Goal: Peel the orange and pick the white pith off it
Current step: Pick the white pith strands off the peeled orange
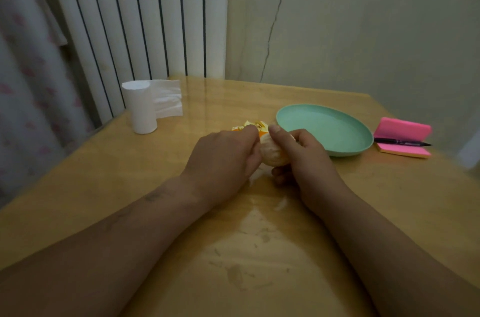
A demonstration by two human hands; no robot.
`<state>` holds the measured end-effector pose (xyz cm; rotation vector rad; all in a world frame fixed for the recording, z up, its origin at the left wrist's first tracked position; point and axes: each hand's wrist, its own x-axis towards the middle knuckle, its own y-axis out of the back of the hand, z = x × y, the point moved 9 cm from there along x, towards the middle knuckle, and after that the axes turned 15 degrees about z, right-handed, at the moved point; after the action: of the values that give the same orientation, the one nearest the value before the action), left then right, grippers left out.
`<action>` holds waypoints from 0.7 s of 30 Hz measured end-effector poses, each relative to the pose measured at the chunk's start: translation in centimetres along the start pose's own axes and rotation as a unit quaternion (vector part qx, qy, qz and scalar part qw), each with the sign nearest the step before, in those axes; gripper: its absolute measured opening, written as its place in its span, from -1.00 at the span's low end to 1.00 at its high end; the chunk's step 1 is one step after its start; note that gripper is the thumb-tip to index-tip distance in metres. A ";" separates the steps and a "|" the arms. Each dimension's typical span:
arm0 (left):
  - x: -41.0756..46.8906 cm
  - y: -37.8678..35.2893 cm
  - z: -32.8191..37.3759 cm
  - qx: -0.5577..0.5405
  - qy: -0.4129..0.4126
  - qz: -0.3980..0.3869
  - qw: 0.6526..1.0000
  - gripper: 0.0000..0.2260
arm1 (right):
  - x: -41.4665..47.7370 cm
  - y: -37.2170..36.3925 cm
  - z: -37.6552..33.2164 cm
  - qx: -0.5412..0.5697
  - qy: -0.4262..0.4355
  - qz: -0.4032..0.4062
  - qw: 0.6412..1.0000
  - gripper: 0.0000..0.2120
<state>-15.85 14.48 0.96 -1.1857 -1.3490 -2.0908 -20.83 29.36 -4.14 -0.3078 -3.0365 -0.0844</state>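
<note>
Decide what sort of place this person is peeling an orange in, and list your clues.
Most likely a room in a home: a white column radiator and a floral curtain stand by a wooden table that holds a toilet roll and pink sticky notes.

Two hands hold a mostly peeled orange point(272, 154) above a wooden table point(104, 181): left hand point(223, 158) and right hand point(302, 158) both grip it. Peel scraps point(250, 126) lie behind, beside a green plate point(324, 129).

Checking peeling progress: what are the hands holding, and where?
The orange: left hand grips its left side, right hand its right side, thumb on top.
</note>
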 end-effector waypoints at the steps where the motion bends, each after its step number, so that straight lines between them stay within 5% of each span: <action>1: 0.1 0.1 -0.1 -0.012 0.010 0.007 1.000 -0.80 | 0.1 0.0 0.1 0.004 -0.006 -0.008 1.000 -0.48; 11: 0.5 -0.8 -2.2 -0.213 0.191 -0.043 0.957 -0.91 | 0.4 0.1 0.3 0.064 -0.037 -0.052 0.996 -0.56; 17: 1.8 -2.7 -2.5 -0.348 0.322 -0.138 0.870 -0.84 | 0.8 0.4 0.6 0.139 -0.088 -0.049 0.985 -0.51; 21: 0.5 -4.7 -3.5 -0.455 0.440 -0.101 0.768 -0.81 | 0.8 0.4 0.8 0.214 -0.136 -0.058 0.966 -0.57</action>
<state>-20.92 13.61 -1.85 -0.1047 0.0331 -2.9566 -21.59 29.98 -4.82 -0.1120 -3.2195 0.6486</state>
